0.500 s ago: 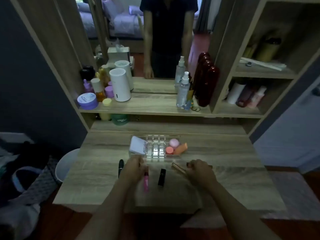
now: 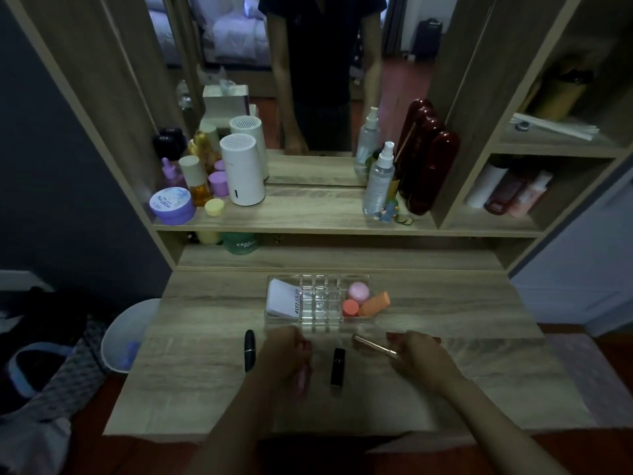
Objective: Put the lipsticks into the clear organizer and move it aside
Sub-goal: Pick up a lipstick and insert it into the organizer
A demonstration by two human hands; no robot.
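Observation:
The clear organizer (image 2: 320, 315) sits mid-table with empty grid cells, a white packet at its left and pink and orange items at its right. My left hand (image 2: 286, 354) is closed around a pink lipstick (image 2: 303, 380), whose lower end sticks out below the fingers. My right hand (image 2: 416, 354) pinches the near end of a gold lipstick tube (image 2: 371, 343) that points toward the organizer. A black lipstick (image 2: 337, 366) lies between my hands. Another black lipstick (image 2: 249, 350) lies left of my left hand.
A shelf behind the desk carries a white cylinder (image 2: 242, 174), jars, spray bottles (image 2: 378, 181) and dark red bottles (image 2: 428, 166) before a mirror. A white bin (image 2: 128, 335) stands on the floor at the left. Cubby shelves at the right hold tubes.
The camera view has shifted slightly. Both hands stay in nearly the same places, the left on the pink lipstick and the right on the gold tube.

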